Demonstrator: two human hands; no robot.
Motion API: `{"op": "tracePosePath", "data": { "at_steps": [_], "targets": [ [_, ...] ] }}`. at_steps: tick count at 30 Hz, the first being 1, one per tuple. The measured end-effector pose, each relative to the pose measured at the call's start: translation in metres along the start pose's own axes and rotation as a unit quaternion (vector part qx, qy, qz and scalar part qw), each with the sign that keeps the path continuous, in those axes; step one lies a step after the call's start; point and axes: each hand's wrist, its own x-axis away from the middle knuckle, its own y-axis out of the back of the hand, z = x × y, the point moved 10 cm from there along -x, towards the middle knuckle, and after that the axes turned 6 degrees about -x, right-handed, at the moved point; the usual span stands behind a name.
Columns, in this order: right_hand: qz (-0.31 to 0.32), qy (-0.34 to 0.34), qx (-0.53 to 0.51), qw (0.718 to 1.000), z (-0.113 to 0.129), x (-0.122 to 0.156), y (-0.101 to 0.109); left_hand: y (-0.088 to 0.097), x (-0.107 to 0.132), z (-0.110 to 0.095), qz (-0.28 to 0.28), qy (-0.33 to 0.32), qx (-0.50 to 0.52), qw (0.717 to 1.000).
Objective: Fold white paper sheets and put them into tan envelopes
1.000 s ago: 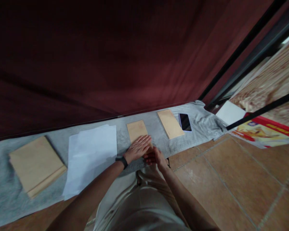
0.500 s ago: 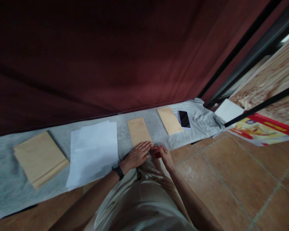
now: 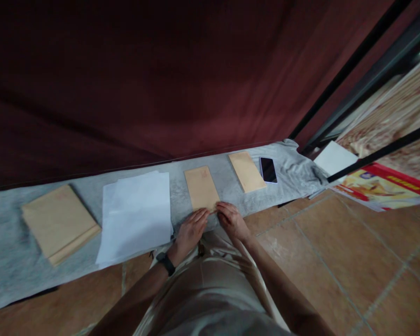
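Observation:
A brown paper envelope (image 3: 202, 184) with faint reddish print at its far end lies on a grey cloth in front of me. My left hand (image 3: 192, 228), a dark watch on its wrist, has its fingers closed on the near edge, left of the middle. At the near right corner, my right hand (image 3: 231, 219) grips the same edge with curled fingers. A narrow strip of the edge shows between the two hands; both thumbs are mostly hidden. To the right rests a second brown envelope (image 3: 247, 171).
A stack of white paper (image 3: 136, 214) lies left of the envelope, and a pile of brown envelopes (image 3: 59, 221) farther left. A phone (image 3: 268, 170) sits on the grey cloth (image 3: 287, 182) at right. A dark red curtain (image 3: 196, 93) hangs behind; a colourful box (image 3: 381, 186) stands on the tiled floor.
My left hand has slid left and back from the top of the envelope to its near edge. My right hand has moved onto the near right corner. Reddish print now shows more clearly.

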Motion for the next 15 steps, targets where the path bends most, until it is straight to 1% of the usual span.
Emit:
{"op": "tracePosePath", "data": {
  "at_steps": [2,4,6,10,15],
  "targets": [
    [-0.007,0.019,0.021,1.000,0.003,0.001,0.001,0.003,0.002,0.001,-0.023,-0.013,-0.091,0.995],
    [-0.015,0.020,0.035,0.999,0.003,0.000,0.002,0.007,0.001,0.002,-0.041,-0.014,-0.136,0.990],
    [-0.019,0.009,0.042,0.999,0.002,-0.001,0.002,0.011,0.000,0.002,-0.054,-0.009,-0.150,0.987],
    [-0.026,-0.021,0.047,0.998,-0.002,-0.005,0.000,0.018,-0.004,0.000,-0.073,0.000,-0.142,0.987],
    [-0.038,-0.063,0.085,0.994,-0.008,-0.010,-0.004,0.020,-0.006,0.009,-0.096,0.036,-0.146,0.984]
  ]
}}
